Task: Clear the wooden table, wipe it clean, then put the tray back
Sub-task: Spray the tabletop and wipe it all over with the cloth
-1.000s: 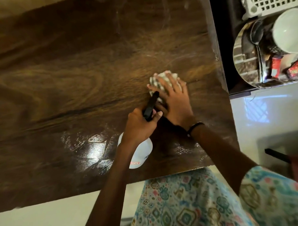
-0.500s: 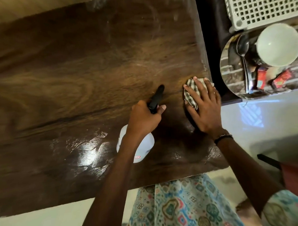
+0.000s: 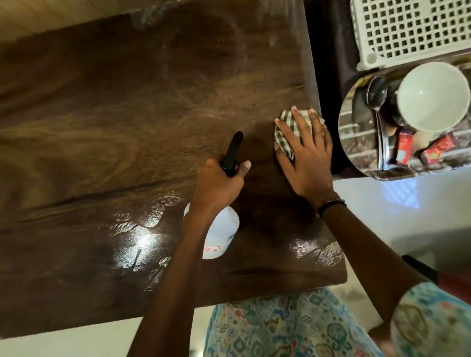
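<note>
Left hand (image 3: 215,183) grips the black neck of a white spray bottle (image 3: 218,233) held over the wooden table (image 3: 92,130). Right hand (image 3: 307,159) lies flat, fingers straight and spread, pressing a checked cloth (image 3: 286,134) onto the table near its right edge. Beyond that edge, a round metal tray (image 3: 354,143) carries a white bowl (image 3: 433,96) and spoon (image 3: 377,96), off the table.

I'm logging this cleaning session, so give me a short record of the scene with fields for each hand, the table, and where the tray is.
left hand: left hand grips the spray bottle, nozzle pointing away over the table
right hand: right hand presses flat on the checked cloth near the table's right edge
table: wooden table, streaky, wet sheen near the front edge
tray: round tray off the table to the right, carrying a white bowl, a spoon and red packets
</note>
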### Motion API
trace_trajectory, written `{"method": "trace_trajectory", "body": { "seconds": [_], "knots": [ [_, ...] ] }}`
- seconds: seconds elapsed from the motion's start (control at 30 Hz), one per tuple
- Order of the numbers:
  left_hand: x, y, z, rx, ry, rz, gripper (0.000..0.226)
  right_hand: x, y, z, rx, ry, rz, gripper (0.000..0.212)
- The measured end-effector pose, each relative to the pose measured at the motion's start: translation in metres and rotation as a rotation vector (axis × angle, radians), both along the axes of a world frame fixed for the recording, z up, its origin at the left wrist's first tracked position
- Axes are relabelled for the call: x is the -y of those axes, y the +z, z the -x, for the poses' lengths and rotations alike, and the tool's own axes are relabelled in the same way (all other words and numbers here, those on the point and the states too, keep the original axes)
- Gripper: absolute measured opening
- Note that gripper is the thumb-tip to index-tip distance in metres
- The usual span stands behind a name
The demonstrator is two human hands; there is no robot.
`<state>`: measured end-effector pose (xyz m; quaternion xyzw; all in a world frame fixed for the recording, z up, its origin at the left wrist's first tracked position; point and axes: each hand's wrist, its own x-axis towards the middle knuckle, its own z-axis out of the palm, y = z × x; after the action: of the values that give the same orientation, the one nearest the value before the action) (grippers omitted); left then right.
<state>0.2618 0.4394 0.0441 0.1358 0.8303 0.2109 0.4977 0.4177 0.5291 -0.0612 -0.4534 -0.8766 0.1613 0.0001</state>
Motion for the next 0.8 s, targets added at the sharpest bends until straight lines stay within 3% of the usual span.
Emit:
{"method": "trace_trajectory", "body": {
  "seconds": [0.1, 0.23, 0.4, 0.53, 0.67, 0.8],
  "knots": [
    [-0.005, -0.001, 0.006, 0.014, 0.010, -0.006, 0.030, -0.019, -0.002, 0.040, -0.010, 0.010, -0.020, 0.056],
    [-0.014, -0.003, 0.017, 0.002, 0.030, -0.020, 0.024, -0.001, -0.007, 0.096, -0.027, 0.263, -0.025, 0.051],
    [-0.021, 0.003, 0.025, -0.047, 0.003, -0.017, 0.020, 0.038, -0.003, 0.043, -0.076, 0.437, 0.037, 0.053],
    [-0.025, 0.003, 0.032, -0.026, -0.004, -0.032, 0.028, 0.007, 0.004, -0.014, 0.010, 0.247, 0.044, 0.055],
    [-0.028, 0.000, 0.036, -0.014, -0.018, -0.052, 0.029, -0.037, 0.003, 0.029, 0.008, 0.002, 0.002, 0.056],
    [-0.034, -0.001, 0.039, -0.017, 0.003, -0.044, 0.027, -0.045, -0.004, 0.099, -0.015, 0.139, -0.027, 0.055]
  ]
}}
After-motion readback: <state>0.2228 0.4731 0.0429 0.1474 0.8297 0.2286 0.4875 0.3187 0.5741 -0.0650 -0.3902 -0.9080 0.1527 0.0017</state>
